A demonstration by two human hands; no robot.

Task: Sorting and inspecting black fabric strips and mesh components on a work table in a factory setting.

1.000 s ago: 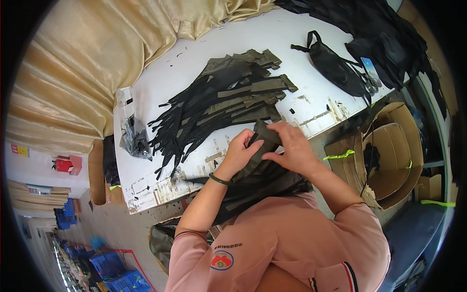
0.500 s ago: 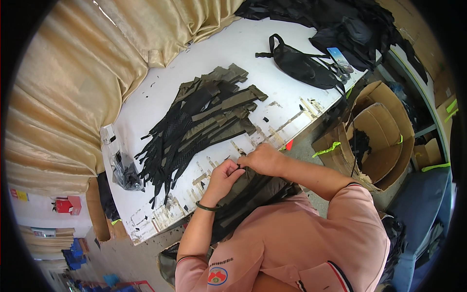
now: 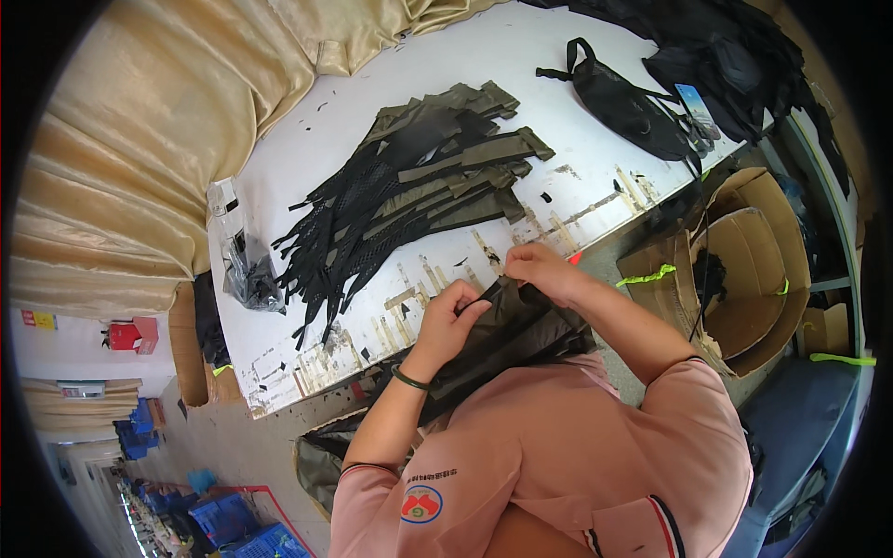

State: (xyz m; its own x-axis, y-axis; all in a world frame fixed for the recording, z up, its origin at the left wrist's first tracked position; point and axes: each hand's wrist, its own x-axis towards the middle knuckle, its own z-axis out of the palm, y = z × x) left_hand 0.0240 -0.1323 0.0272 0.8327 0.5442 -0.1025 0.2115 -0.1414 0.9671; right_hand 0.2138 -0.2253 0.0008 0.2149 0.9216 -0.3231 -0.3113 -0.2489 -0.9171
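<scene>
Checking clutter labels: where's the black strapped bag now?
Upper right of the head view: the black strapped bag lies on the white table, between the olive-and-black fabric pile and the black fabric heap.

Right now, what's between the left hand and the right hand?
Dark cloth: its upper edge runs from the left hand to the right hand, pinched by both. Shows in the head view.

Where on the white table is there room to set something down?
White tabletop shows between the olive-and-black pile and black bag, and between that pile and the gold curtain. Far right is crowded with black fabric.
</scene>
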